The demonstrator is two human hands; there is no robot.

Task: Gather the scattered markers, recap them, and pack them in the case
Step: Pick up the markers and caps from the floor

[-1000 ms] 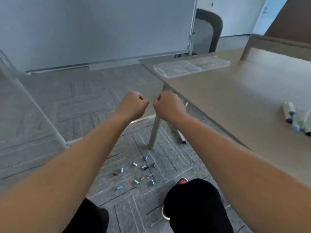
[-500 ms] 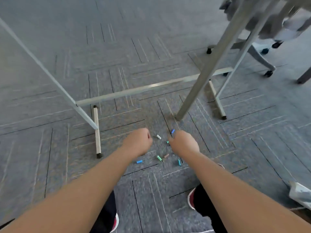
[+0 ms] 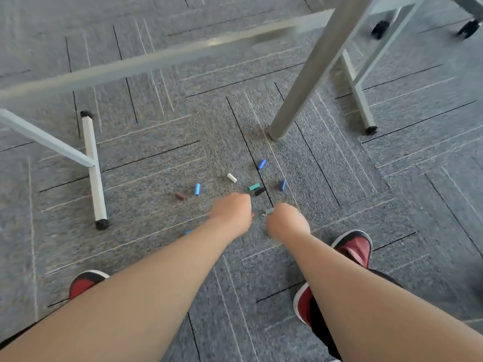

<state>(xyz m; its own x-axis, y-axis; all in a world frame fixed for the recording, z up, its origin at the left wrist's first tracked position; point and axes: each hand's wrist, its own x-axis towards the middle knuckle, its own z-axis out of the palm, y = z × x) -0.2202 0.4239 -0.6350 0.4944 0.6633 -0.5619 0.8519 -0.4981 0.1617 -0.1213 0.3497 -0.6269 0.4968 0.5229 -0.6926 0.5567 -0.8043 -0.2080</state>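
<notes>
Several marker caps lie scattered on the grey carpet: a blue cap (image 3: 261, 164), a white cap (image 3: 231, 177), a light blue cap (image 3: 197, 189), a brown cap (image 3: 180, 196), a green cap (image 3: 253, 187), a black cap (image 3: 259, 191) and another blue cap (image 3: 282, 184). My left hand (image 3: 232, 210) is a curled fist just short of them, holding nothing I can see. My right hand (image 3: 286, 222) is also a fist; a grey cap (image 3: 269, 211) lies at its knuckles. No markers or case are in view.
A grey table leg (image 3: 300, 95) stands just beyond the caps. The whiteboard stand's white foot (image 3: 94, 168) lies to the left. My red shoes (image 3: 352, 246) (image 3: 83, 283) flank my arms. Chair casters (image 3: 380, 28) sit far right.
My view has dropped from the table to the floor and come closer to the caps. Both fists have moved down to just above the carpet, still side by side.
</notes>
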